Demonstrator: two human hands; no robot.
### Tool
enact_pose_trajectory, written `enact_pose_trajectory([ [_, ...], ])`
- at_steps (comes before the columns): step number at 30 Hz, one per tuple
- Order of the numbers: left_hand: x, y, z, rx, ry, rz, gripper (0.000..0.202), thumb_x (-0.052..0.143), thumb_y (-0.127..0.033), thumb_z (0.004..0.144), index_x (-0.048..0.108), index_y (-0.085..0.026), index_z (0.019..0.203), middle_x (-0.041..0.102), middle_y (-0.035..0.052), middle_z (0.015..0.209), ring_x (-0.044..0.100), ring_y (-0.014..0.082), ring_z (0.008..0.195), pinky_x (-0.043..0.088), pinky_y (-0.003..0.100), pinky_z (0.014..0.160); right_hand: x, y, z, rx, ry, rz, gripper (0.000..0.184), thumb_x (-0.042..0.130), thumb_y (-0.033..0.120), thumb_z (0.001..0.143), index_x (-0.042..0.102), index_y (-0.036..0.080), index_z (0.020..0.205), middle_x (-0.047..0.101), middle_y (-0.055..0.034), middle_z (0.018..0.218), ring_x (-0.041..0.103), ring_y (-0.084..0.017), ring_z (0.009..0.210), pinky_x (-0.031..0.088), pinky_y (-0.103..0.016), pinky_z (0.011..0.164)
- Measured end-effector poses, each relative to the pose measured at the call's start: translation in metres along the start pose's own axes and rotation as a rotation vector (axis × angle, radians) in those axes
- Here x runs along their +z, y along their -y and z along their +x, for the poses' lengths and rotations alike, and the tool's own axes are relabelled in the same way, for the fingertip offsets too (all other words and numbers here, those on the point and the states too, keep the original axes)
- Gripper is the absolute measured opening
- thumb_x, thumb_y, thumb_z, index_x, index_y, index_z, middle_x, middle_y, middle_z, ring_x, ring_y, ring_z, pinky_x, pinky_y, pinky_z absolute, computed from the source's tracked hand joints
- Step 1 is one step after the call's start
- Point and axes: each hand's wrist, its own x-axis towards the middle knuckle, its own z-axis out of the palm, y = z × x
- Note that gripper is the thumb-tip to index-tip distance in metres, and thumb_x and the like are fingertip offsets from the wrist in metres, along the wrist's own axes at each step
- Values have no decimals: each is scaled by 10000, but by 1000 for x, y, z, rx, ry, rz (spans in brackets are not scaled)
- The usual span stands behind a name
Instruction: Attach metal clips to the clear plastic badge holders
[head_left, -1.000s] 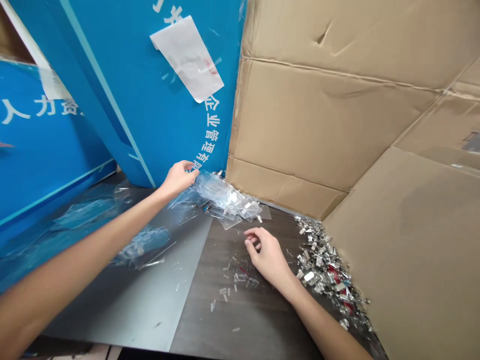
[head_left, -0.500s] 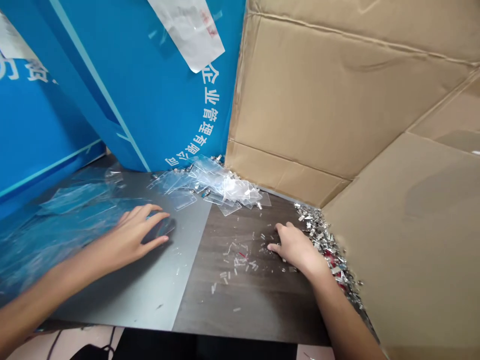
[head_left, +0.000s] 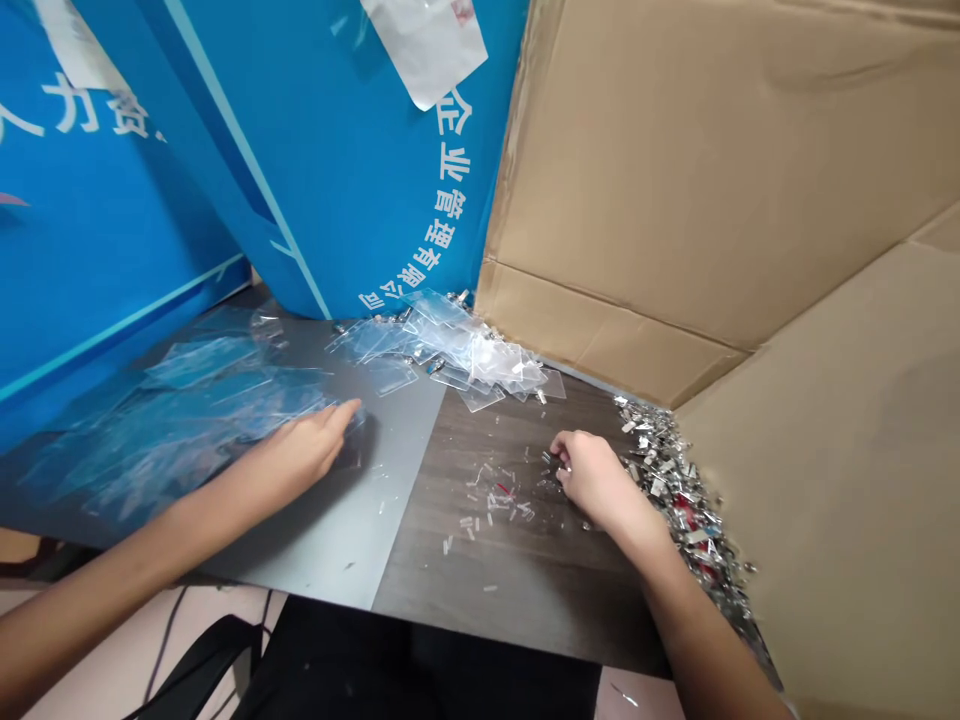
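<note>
Nearby, small silver metal clips line the grey-brown desk's right edge beside the curled right hand; flat clear plastic sheets lie by the left hand, both grips unclear.

two bare hands, two piles of clear plastic sheets, silvery metal bits beyond my counting, one thin red sliver

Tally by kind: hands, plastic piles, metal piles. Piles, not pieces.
Hands: 2 (left hand, right hand)
Clear plastic piles: 2 (left pile, back pile)
Metal piles: 1 (metal heap along the right cardboard; bits around the back pile not counted)
Total: 5
Single pieces overlap too much to count.
</note>
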Motion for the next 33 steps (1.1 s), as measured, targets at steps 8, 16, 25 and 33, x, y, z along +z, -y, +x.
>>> enact_pose_trajectory([
  [8,-26,-76,49,-109,-143,-530,280,605,-281,986,644,-199,1251,785,75,998,763,256,887,585,404,851,15,28,-2,-331,-64,830,337,528,69,1011,811,201,1136,848,-93,1069,809,-219,981,641,-374,933],
  [16,60,-128,81,-131,47,-1288,385,704,-155,834,629,-180,1212,622,-26,837,553,143,750,468,304,747,37,42,4,-413,-105,1158,194,646,395,1075,722,226,1017,734,-30,875,688,-176,773,591,-331,765],
  [25,70,-114,70,-230,303,-1553,812,961,-202,786,610,-220,1517,551,-25,965,566,108,847,503,237,771,39,47,-3,-372,-70,1250,337,746,546,1064,774,226,1167,858,-80,1024,785,-205,881,634,-391,884],
  [33,81,-122,60,-142,350,-1501,794,810,-263,924,537,-224,1669,645,41,1141,629,136,879,574,327,871,37,50,-7,-322,3,1320,341,824,532,1025,734,218,1122,894,-91,1037,826,-198,812,627,-345,791],
])
